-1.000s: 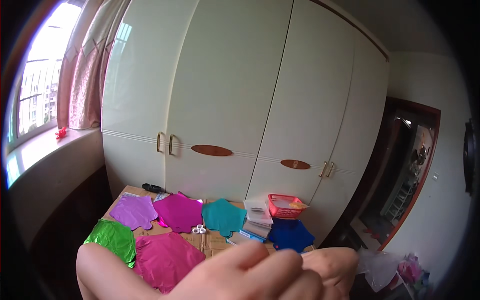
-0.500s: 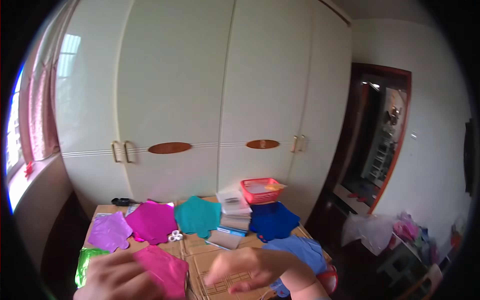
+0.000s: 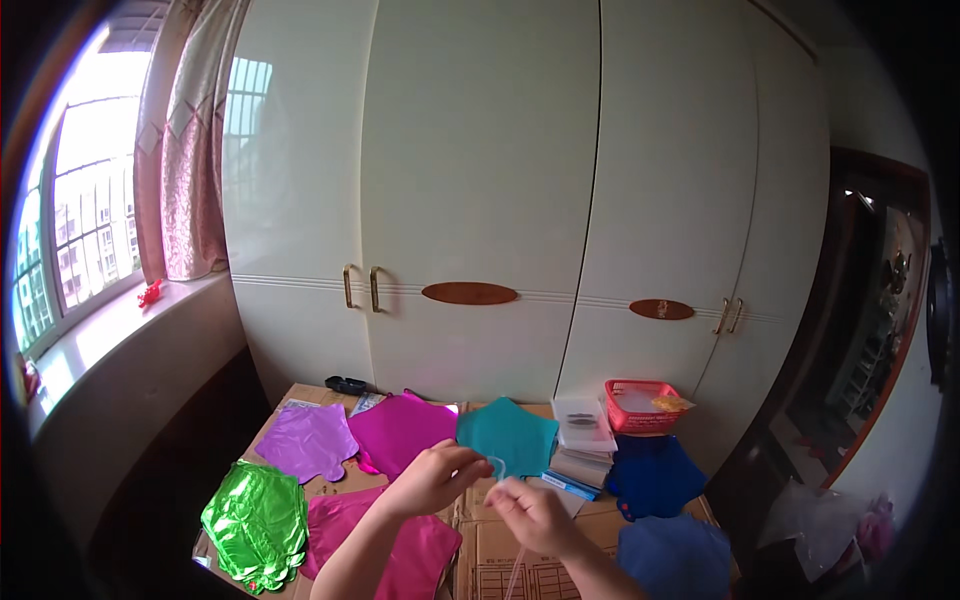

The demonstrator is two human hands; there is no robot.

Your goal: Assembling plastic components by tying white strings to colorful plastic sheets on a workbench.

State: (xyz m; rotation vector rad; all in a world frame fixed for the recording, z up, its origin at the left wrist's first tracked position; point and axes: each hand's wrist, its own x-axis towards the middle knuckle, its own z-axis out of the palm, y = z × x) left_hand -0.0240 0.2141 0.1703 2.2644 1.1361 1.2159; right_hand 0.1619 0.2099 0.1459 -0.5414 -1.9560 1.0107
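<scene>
My left hand (image 3: 440, 478) and my right hand (image 3: 531, 513) are raised close together over the middle of the table. Both have their fingers pinched on a thin, pale translucent ribbon (image 3: 498, 466), which makes a small loop between them. One end trails down below my right hand. Beneath and around my hands lie stacks of flat, shiny foil balloons: magenta (image 3: 405, 432), teal (image 3: 508, 436) and pink (image 3: 425, 552). My left forearm covers part of the pink stack.
Lilac foil (image 3: 306, 440) and crinkled green foil (image 3: 258, 525) lie left; dark blue foil (image 3: 655, 478) and pale blue foil (image 3: 675, 555) lie right. A red basket (image 3: 642, 408) and a pile of cards (image 3: 583, 428) stand at the back, before a white wardrobe (image 3: 480, 180). Cardboard (image 3: 480, 540) covers the table.
My view has swung left, bringing in the window and green foil. My hands, apart and blurred before, have come together and hold the ribbon between them.
</scene>
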